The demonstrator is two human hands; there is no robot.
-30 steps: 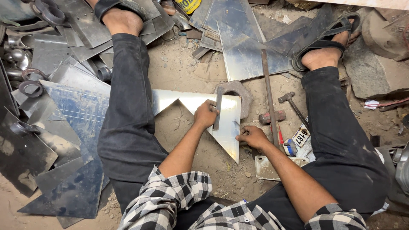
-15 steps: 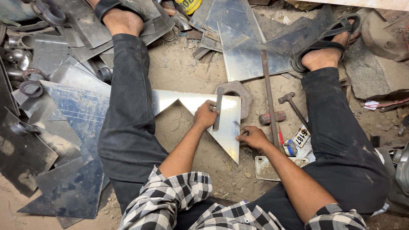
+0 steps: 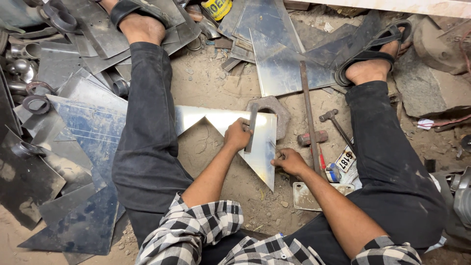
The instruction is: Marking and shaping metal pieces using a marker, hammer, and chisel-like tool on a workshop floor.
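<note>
Dirt floor (image 3: pixel 211 83) underlay my metal sheet (image 3: pixel 262 147); left hand (image 3: pixel 238 136) clenched a chisel (image 3: pixel 251 128) on it, right hand (image 3: pixel 289 162) gripped its edge.

Hammer (image 3: pixel 335 123) lies right of metal sheet (image 3: pixel 262 147).

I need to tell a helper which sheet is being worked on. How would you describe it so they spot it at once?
Look at the sandy floor between the seated person's legs. There lies a shiny metal sheet, with the left hand pressing a dark tool on it. Unlike the dull grey offcuts around, it is bright and tapers to a point.
</note>
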